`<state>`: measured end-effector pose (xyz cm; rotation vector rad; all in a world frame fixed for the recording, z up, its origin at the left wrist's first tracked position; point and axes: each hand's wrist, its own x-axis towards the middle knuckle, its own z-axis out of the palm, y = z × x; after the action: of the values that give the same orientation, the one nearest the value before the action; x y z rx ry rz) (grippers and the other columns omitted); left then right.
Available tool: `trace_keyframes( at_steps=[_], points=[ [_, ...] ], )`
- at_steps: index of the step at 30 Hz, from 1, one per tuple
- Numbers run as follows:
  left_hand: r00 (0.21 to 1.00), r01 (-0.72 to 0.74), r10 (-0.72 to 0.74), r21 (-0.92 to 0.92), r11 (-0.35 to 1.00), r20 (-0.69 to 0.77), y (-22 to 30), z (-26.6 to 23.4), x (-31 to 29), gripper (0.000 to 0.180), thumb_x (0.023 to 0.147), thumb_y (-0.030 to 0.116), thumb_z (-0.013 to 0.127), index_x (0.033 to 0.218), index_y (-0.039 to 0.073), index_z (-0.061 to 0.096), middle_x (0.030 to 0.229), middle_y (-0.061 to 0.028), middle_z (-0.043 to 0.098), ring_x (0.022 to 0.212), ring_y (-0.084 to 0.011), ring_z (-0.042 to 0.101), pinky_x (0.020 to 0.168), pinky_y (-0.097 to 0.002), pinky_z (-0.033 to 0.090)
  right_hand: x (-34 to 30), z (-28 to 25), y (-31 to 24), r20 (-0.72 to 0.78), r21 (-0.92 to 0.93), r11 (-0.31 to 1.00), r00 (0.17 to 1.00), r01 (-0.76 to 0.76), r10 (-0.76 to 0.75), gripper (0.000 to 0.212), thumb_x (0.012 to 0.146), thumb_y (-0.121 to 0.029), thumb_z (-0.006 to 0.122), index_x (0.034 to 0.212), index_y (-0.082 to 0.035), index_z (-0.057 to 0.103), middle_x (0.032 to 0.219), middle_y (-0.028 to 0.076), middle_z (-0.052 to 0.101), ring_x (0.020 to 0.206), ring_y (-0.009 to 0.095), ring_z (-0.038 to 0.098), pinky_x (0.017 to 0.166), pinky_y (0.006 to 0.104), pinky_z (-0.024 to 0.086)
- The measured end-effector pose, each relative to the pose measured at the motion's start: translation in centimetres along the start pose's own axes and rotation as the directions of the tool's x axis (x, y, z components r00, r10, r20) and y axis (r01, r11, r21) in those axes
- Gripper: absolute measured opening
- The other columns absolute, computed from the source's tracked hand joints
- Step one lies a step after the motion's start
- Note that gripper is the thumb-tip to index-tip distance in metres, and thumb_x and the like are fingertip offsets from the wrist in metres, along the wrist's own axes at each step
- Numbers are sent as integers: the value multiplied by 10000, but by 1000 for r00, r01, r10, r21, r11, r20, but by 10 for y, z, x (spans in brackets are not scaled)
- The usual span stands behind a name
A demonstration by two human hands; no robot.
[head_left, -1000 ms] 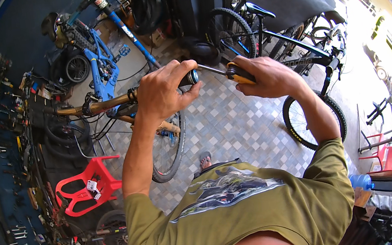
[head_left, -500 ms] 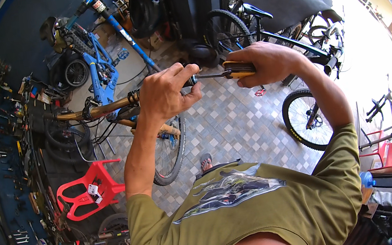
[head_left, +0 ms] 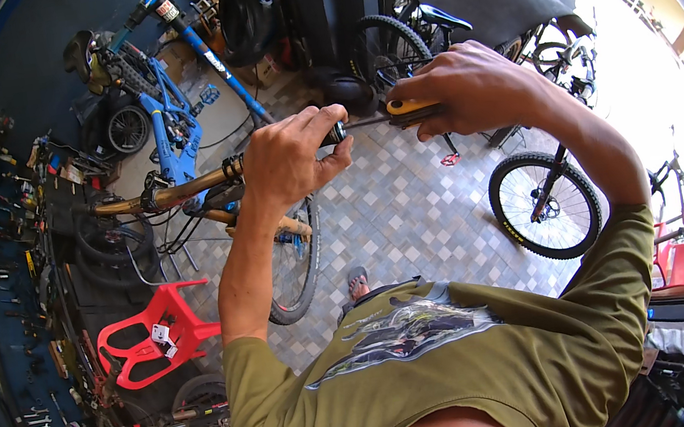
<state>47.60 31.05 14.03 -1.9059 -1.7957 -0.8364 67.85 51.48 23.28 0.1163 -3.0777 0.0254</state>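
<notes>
A gold handlebar [head_left: 177,193] runs across from the left, belonging to a blue bicycle [head_left: 179,148]. My left hand [head_left: 288,159] is wrapped round the bar's near end, where a dark grip end [head_left: 337,134] shows between thumb and forefinger. To its right, my right hand [head_left: 468,91] holds a yellow and dark folding multi-tool [head_left: 411,111]. A thin metal key [head_left: 367,122] sticks out of the tool and points at the grip end. Whether its tip sits inside the end cannot be made out.
A red plastic chair [head_left: 169,320] with a small white object on it stands at lower left. Many hand tools hang on the left wall [head_left: 3,374]. Other bicycles stand at upper right, with a front wheel [head_left: 546,205] on the tiled floor [head_left: 411,222].
My right hand has turned over with the multi-tool, and its yellow side now faces up. The right elbow has swung outward to the right. The left hand keeps its hold.
</notes>
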Motion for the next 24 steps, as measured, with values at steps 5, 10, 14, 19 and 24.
trace_keyframes(
  at_steps=[5,10,14,19,24],
  points=[
    [1000,-2,1,21,1000,25,-2,1,2,319,902,294,768,1164,124,702,949,-61,751,792,-279,757,682,-393,615,-11,26,-19,-277,-641,767,923,31,-268,353,884,-242,793,1212,-200,667,963,10,594,887,205,653,753,383,521],
    [1000,-13,12,36,999,27,-2,2,5,317,909,295,764,1164,120,697,954,-62,755,793,-275,762,677,-393,619,-9,53,-22,-331,-566,800,943,-199,0,431,875,-167,805,1254,-99,612,937,77,666,832,219,710,698,390,576],
    [1000,-15,14,57,998,23,-5,2,5,312,917,298,759,1166,118,702,958,-65,757,796,-273,766,671,-388,620,5,16,-31,145,-197,949,950,-247,277,442,1023,-370,679,1207,25,603,839,167,730,633,310,733,660,433,605],
    [999,-22,21,46,999,32,-5,4,6,310,923,301,757,1163,112,707,954,-69,756,794,-271,766,665,-382,618,2,6,-2,260,180,958,950,-223,173,610,1108,-539,475,1370,-2,602,1036,236,738,902,362,740,835,485,568],
    [999,-32,32,19,999,-3,-6,5,8,306,927,297,755,1163,109,705,950,-72,754,791,-271,764,662,-381,617,-3,6,4,61,-3,995,993,-105,105,549,1008,-287,710,1481,-50,564,1039,156,660,1013,314,668,897,473,555]
  ],
)
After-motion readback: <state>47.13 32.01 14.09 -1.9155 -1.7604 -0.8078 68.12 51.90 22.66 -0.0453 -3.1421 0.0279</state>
